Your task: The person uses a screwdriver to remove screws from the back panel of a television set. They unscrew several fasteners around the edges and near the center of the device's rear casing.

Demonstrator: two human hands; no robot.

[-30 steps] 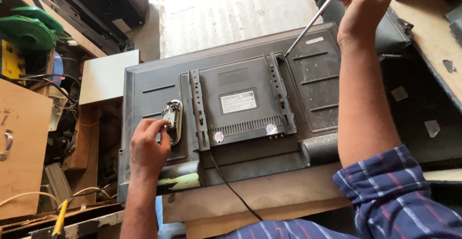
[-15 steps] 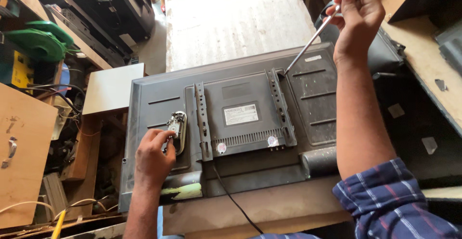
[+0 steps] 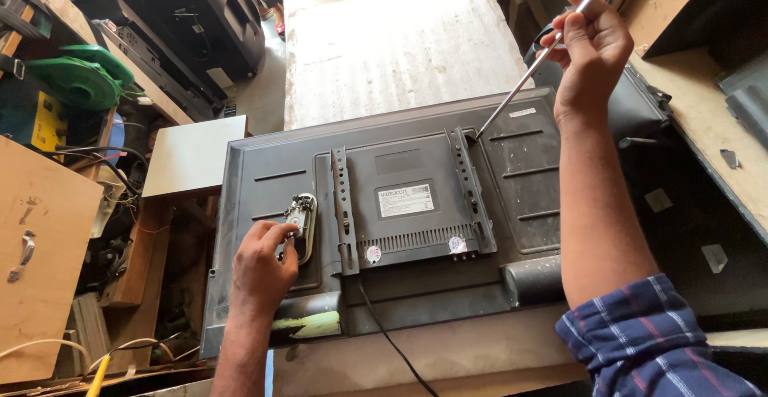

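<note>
A dark grey flat television [image 3: 264,181] lies face down on a wooden table, its back panel up. Two metal mounting rails [image 3: 342,209] run across the raised middle part, which carries a white label. My left hand [image 3: 262,267] rests on the panel's left side, fingers touching a small silver metal fitting [image 3: 302,219]. My right hand [image 3: 594,45] is raised above the far right corner and grips a long silver screwdriver [image 3: 520,89]. Its tip meets the panel beside the top of the right rail. A black cable [image 3: 384,329] leaves the panel's near edge.
A pale rough slab [image 3: 400,45] lies beyond the television. A green blower [image 3: 80,81], wires and wooden boards [image 3: 40,261] crowd the left side. A white box [image 3: 188,157] stands by the television's left corner. Dark panels and a wooden board [image 3: 704,117] lie to the right.
My right hand with the screwdriver has stayed at the panel's upper right, and my left hand has stayed at the silver fitting. The view has shifted slightly.
</note>
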